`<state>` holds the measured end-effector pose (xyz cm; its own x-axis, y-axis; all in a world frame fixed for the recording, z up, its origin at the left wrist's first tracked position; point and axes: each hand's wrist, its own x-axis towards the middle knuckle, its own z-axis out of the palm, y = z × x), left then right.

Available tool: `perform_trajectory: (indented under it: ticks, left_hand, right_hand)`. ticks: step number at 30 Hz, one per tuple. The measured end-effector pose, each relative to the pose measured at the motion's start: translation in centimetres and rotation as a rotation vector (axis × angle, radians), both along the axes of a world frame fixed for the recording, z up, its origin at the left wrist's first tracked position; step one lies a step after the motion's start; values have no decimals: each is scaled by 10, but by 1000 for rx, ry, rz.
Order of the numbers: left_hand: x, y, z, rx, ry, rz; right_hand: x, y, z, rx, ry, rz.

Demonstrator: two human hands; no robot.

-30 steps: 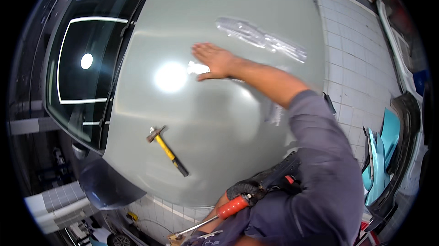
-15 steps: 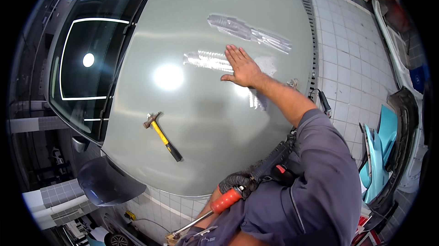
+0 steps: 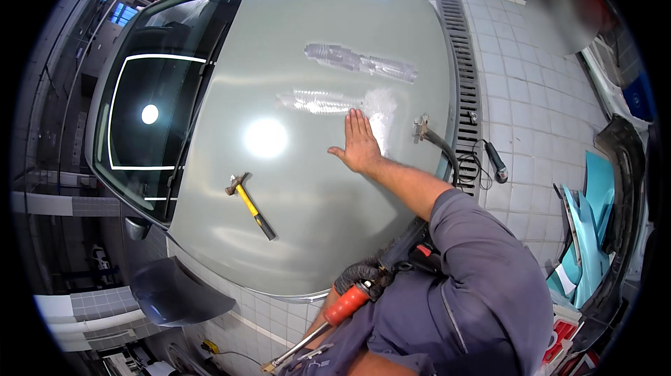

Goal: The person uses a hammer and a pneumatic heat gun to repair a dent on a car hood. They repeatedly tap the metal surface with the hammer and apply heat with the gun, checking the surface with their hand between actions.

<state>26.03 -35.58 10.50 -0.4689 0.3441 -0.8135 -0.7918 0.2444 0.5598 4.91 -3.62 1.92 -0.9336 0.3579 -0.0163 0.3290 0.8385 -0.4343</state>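
Note:
My bare right hand lies palm down on the grey-green car hood. Its fingers are stretched out and the thumb spread to the left, with nothing held. The fingertips reach the lower edge of a shiny sanded patch; a second, darker sanded strip runs farther off. In a dark glove, my left hand is wrapped round a slide-hammer dent puller with a red cylinder and steel rod. My body and the tool hide part of that grip. A yellow-and-black hammer rests on the hood to the left.
A metal clamp with a thick black cable sits at the hood's right edge. Beyond it, an angle grinder lies on the tiled floor near a drain grate. Turquoise panels stand at the right. The windshield is left.
My right hand has slid down and a little left over the hood, fingers still flat. My left hand keeps its hold on the dent puller. The view has shifted, showing more of the clamp and grinder.

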Motion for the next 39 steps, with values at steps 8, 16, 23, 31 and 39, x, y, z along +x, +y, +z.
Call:
perform_trajectory:
  ticks: [8,16,23,31,39]
  left_hand:
    - [12,27,3,1,-1,15]
    - [15,37,21,88,53,-47]
    - [-3,93,77,353,153,-487]
    - [-43,206,151,640,-361,-678]
    - [-61,284,170,1113,381,237]
  right_hand:
    - [-10,68,-3,-99,17,-77]
    - [231,105,108,-508,-460,18]
    - [413,36,53,-1629,-194,-210]
    - [426,-3,82,-2483,522,-459]
    - [388,18,8,-2405,800,21]
